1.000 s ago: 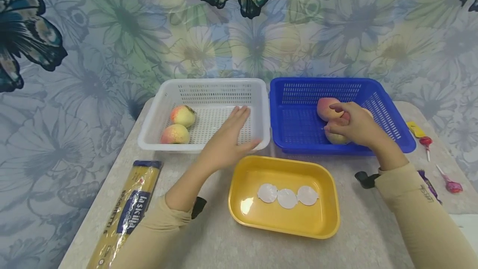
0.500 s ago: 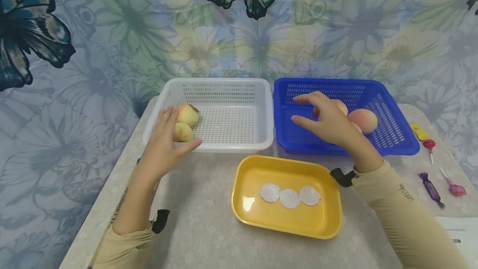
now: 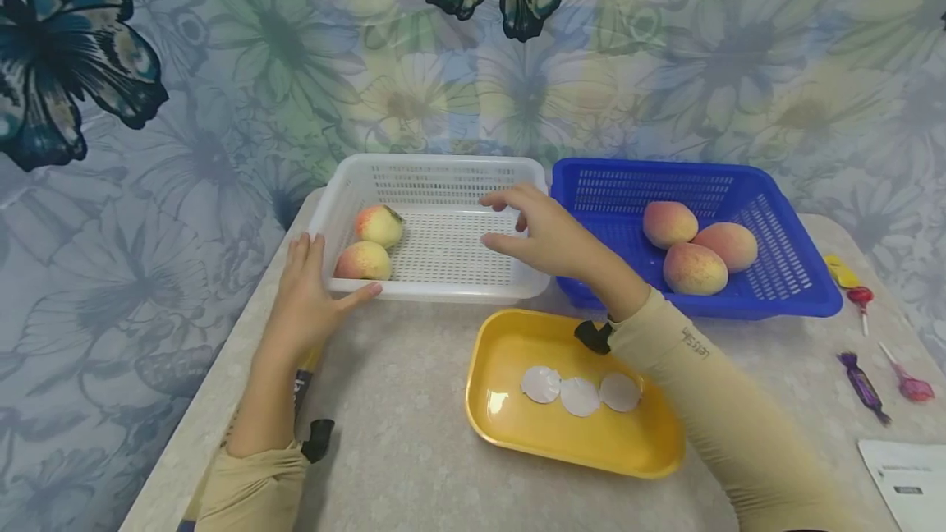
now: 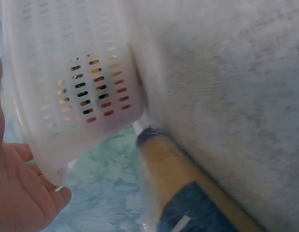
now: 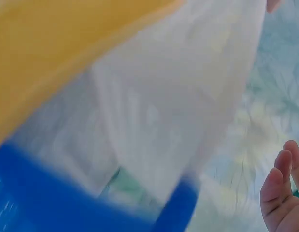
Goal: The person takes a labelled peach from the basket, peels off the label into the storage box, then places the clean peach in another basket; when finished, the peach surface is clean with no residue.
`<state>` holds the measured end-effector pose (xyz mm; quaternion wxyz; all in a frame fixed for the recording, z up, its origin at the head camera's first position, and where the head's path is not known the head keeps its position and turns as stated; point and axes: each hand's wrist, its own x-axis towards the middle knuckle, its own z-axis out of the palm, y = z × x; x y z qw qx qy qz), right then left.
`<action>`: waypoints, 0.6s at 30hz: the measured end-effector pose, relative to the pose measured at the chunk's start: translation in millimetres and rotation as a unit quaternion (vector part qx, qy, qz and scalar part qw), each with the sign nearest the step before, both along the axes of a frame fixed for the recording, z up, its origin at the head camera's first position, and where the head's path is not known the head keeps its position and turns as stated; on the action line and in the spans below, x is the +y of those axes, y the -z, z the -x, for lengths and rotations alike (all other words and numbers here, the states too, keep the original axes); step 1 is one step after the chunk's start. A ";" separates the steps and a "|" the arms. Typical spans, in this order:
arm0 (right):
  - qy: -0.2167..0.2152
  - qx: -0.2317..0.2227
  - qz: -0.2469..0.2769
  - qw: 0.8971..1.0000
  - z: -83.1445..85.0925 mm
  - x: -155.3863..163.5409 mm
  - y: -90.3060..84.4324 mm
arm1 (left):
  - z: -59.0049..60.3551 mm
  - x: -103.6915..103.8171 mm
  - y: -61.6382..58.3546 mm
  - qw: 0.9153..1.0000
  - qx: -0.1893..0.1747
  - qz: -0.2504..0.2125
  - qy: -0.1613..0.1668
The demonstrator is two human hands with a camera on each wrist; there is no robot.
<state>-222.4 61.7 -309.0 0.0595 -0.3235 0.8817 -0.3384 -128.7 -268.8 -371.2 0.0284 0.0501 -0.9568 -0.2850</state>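
White basket (image 3: pixel 436 290) sits on table (image 3: pixel 399 450) left of blue basket (image 3: pixel 776 302), left hand (image 3: pixel 306 302) flat against its near-left corner with fingers straight, right hand (image 3: pixel 550 232) hovering over its right side, fingers loosely spread, holding nothing.

Yellow tray (image 3: pixel 650 450), blue basket (image 3: pixel 791 302), wrapped sweets (image 3: pixel 861 380).

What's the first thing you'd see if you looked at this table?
Probably the bright blue basket at the back right, with three peaches inside. Beside it, both hands are at the white basket: the left hand on its near left corner, the right hand above it.
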 end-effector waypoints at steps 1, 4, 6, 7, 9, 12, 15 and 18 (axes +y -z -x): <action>-0.006 -0.005 -0.004 1.000 0.9 -8.2 0.8 | -0.3 -0.6 0.9 1.000 -0.003 -0.001 -0.005; -0.020 -0.020 -0.015 0.999 3.7 -33.6 5.3 | -1.1 -2.7 1.8 1.000 -0.010 -0.009 -0.013; -0.030 -0.029 -0.015 0.999 5.1 -49.4 8.7 | -1.0 -4.3 1.7 1.000 -0.014 -0.017 -0.013; -0.036 -0.035 -0.014 0.999 5.8 -56.8 10.5 | -0.7 -5.2 1.7 1.000 -0.016 -0.019 -0.012; -0.048 -0.042 -0.014 0.998 7.2 -70.5 14.1 | 0.3 -7.0 2.6 1.000 -0.018 -0.020 -0.009; -0.061 -0.054 -0.017 0.997 9.0 -89.4 19.2 | 0.1 -8.6 3.0 1.000 -0.025 -0.016 -0.007; -0.065 -0.067 -0.035 0.995 10.7 -106.1 25.9 | -1.0 -9.7 3.2 1.000 -0.028 -0.010 -0.005; -0.066 -0.086 -0.045 0.993 11.8 -120.1 32.5 | -1.8 -11.1 3.9 1.000 -0.026 -0.008 -0.001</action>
